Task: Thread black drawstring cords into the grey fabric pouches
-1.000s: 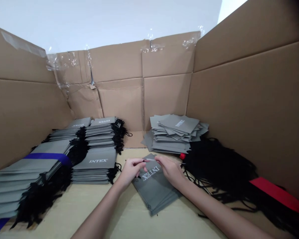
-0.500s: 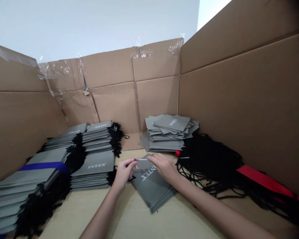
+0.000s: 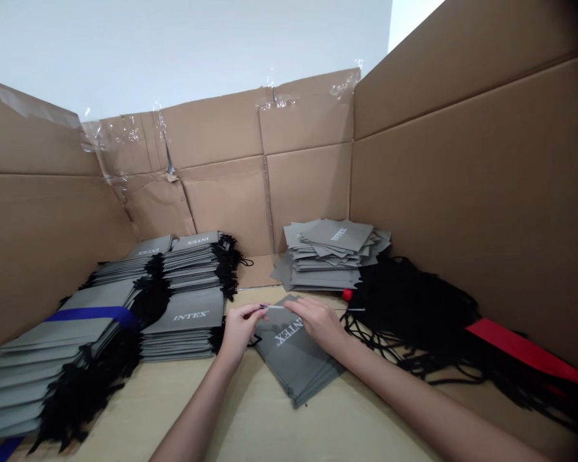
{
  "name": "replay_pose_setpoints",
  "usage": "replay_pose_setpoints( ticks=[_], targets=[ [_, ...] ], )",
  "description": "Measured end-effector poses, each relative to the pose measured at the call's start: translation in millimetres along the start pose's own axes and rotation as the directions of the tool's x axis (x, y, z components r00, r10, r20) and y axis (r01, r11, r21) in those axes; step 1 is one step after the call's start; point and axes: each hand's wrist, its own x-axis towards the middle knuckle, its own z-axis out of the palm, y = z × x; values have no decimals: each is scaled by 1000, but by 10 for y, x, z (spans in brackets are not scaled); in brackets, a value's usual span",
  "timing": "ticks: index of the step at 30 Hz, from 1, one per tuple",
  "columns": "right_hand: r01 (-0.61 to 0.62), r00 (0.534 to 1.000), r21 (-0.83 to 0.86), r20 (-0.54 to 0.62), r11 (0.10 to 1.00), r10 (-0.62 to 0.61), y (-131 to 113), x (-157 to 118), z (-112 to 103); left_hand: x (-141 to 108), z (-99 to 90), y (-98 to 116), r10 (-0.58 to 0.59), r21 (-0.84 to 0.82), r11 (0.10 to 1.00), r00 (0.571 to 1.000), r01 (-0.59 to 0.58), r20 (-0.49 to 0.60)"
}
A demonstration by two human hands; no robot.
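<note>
Several grey INTEX pouches point(image 3: 298, 366) lie in a small overlapping stack on the table in front of me. Above their far corner, my left hand point(image 3: 243, 327) pinches one end of a thin pale rod point(image 3: 275, 307), with a bit of black cord by the fingertips. The fingers of my right hand point(image 3: 315, 321) are closed on the rod's other end, over the pouches' printed side. A loop of black cord point(image 3: 256, 340) shows beside my left hand at the pouches' left edge.
Stacked grey pouches with black cords point(image 3: 187, 314) stand at the left, one group under a blue band point(image 3: 89, 313). A loose grey pile point(image 3: 325, 256) sits at the back. Black cords point(image 3: 409, 301) with a red strap point(image 3: 520, 350) lie right. Cardboard walls point(image 3: 221, 192) surround the table.
The camera view has shifted slightly, so the surroundings sit a little further right and higher. Both hands keep almost the same pose on the rod.
</note>
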Motion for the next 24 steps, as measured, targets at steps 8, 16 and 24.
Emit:
replay_pose_setpoints(
  ticks=[8, 16, 24],
  targets=[
    [-2, 999, 108, 32, 994, -2, 35, 14, 58, 8, -1, -42, 2, 11, 1000, 997, -2, -76],
    [-7, 999, 51, 47, 999, 5, -50, 1, 62, -62, 73, -22, -31, -7, 1000, 999, 31, -21],
    [-47, 999, 41, 7, 998, 47, -141, -7, 39, -65, 105, -19, -33, -48, 998, 999, 35, 34]
  ],
)
